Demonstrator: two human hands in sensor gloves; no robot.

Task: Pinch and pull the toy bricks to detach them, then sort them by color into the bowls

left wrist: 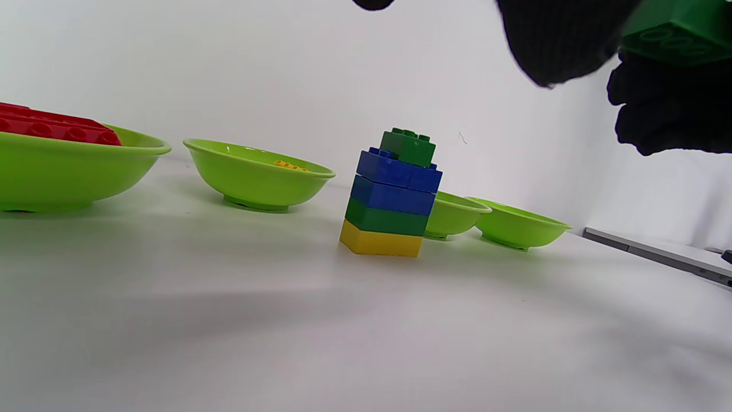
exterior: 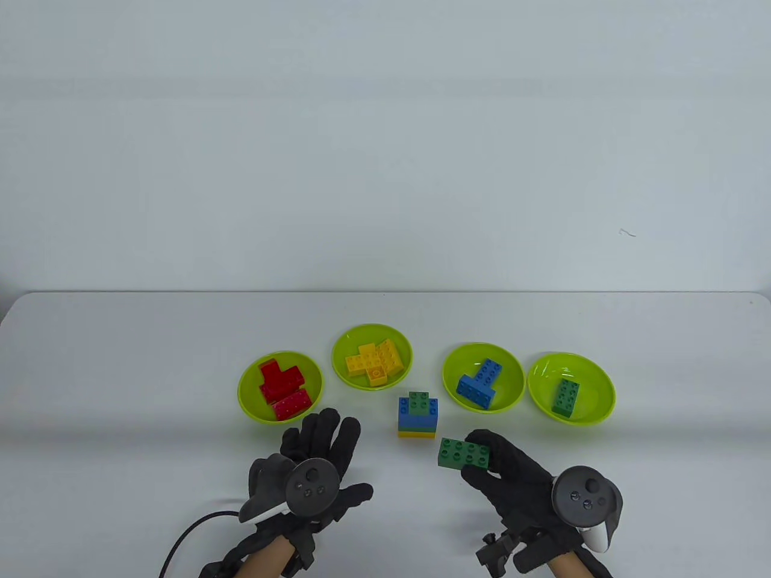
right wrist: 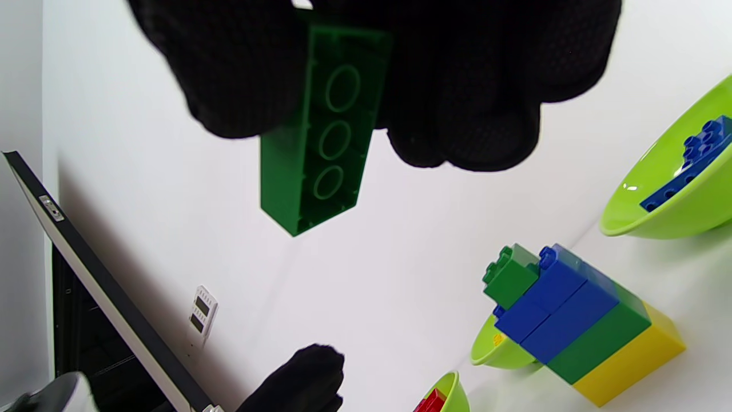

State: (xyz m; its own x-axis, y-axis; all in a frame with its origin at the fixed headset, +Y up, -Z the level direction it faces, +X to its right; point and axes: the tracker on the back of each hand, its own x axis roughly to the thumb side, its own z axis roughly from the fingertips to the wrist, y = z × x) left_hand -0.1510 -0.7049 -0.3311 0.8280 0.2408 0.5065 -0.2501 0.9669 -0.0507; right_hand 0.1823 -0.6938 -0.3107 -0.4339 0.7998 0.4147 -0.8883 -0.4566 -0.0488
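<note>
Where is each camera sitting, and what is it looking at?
Table view: high up, looking down at four bowls, the brick stack and both gloved hands.
Left wrist view: low by the table, facing the stack; fingertips show on top.
Right wrist view: tilted, under the right hand, whose grip holds the green brick.
All three views share the stack and the green brick.

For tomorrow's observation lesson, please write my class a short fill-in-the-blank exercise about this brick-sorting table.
1. The gloved right hand pinches a long plastic brick coloured ____.
2. The number of lime-green plastic bowls on the white table is ____.
3. The bottom brick of the standing brick stack is ____.
4. The gloved left hand holds ____.

Missing words: green; four; yellow; nothing
</note>
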